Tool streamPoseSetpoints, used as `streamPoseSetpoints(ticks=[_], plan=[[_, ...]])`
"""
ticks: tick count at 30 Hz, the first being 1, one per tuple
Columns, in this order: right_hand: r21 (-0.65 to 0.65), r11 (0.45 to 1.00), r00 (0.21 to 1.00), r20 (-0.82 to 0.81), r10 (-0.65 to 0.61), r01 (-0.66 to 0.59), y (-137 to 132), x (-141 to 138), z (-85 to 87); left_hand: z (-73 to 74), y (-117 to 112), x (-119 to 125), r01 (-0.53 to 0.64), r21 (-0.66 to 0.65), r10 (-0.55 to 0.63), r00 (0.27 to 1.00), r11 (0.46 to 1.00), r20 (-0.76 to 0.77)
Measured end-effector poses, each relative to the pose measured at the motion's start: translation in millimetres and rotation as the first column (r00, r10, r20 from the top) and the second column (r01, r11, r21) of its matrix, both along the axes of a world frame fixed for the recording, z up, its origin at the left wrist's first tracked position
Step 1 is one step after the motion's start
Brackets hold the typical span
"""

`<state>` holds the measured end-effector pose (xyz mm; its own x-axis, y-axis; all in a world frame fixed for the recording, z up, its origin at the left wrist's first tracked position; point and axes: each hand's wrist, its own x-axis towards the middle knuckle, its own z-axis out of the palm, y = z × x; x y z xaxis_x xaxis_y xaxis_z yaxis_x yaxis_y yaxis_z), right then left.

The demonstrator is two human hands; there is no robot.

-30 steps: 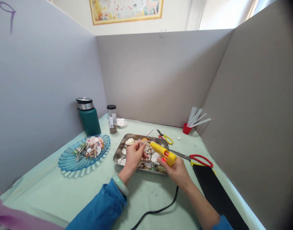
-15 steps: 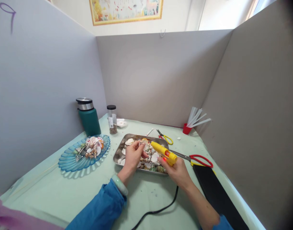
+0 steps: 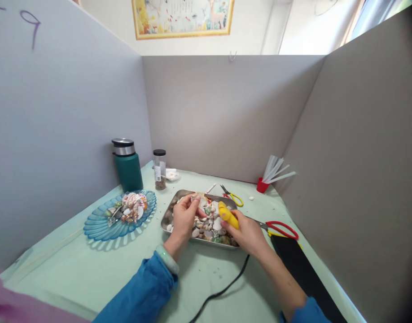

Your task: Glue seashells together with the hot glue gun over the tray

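I see the left hand (image 3: pixel 186 216) pinched nearly closed, thumb and fingertips on what looks like a pale shell (image 3: pixel 202 202), held over the metal tray (image 3: pixel 167 219) of shells. My right hand (image 3: pixel 244 232) is wrapped round a yellow glue gun (image 3: pixel 228 216), just right of that shell; I can't tell whether they touch. A black cord (image 3: pixel 222 290) runs along the green surface (image 3: pixel 125 273) below the tray.

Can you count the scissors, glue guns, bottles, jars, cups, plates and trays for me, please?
Scissors: 2
Glue gun, in the right hand: 1
Green bottle: 1
Jar: 1
Red cup: 1
Blue plate: 1
Metal tray: 1
Total: 8
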<state>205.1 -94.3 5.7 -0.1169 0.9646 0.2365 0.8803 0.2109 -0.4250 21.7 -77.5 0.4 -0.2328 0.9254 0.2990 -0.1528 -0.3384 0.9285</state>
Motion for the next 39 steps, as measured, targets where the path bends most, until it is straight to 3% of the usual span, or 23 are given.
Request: streamPoseSetpoints(ticks=[5, 7, 10, 13, 17, 28, 39], plan=[[-0.031, 0.999, 0.974, 0.225, 0.036, -0.029, 6.8, -22.1, 6.8, 3.9, -3.4, 1.1, 0.087, 0.016, -0.087, 0.995, 0.996, 0.048], [0.026, 0.999, 0.970, 0.242, 0.033, -0.040, 6.4, -23.1, 10.6, 5.5, -5.7, 2.6, 0.130, 0.002, -0.130, 0.990, 0.992, 0.046], [0.289, 0.956, 0.998, 0.039, 0.046, -0.056, 0.8, -17.2, 15.7, 7.8, -10.0, 6.3, 0.212, -0.040, -0.210, 0.977, 0.976, 0.046], [0.433, 0.897, 0.945, -0.245, 0.215, -0.092, -6.3, -12.9, 15.6, 7.3, -14.0, 11.0, 0.293, -0.070, -0.290, 0.956, 0.953, 0.051], [0.430, 0.894, 0.879, -0.369, 0.302, -0.127, -9.7, -16.9, 7.8, 2.3, -16.1, 15.0, 0.350, -0.115, -0.351, 0.936, 0.930, 0.019], [0.433, 0.899, 0.883, -0.391, 0.259, -0.071, -9.0, -18.2, 1.6, 0.0, -17.0, 15.6, 0.410, -0.197, -0.416, 0.909, 0.891, 0.011], [0.256, 0.962, 0.797, -0.558, 0.230, -0.098, -8.0, -13.7, 6.4, -3.3, -16.0, 14.4, 0.393, -0.205, -0.412, 0.909, 0.897, -0.061]])
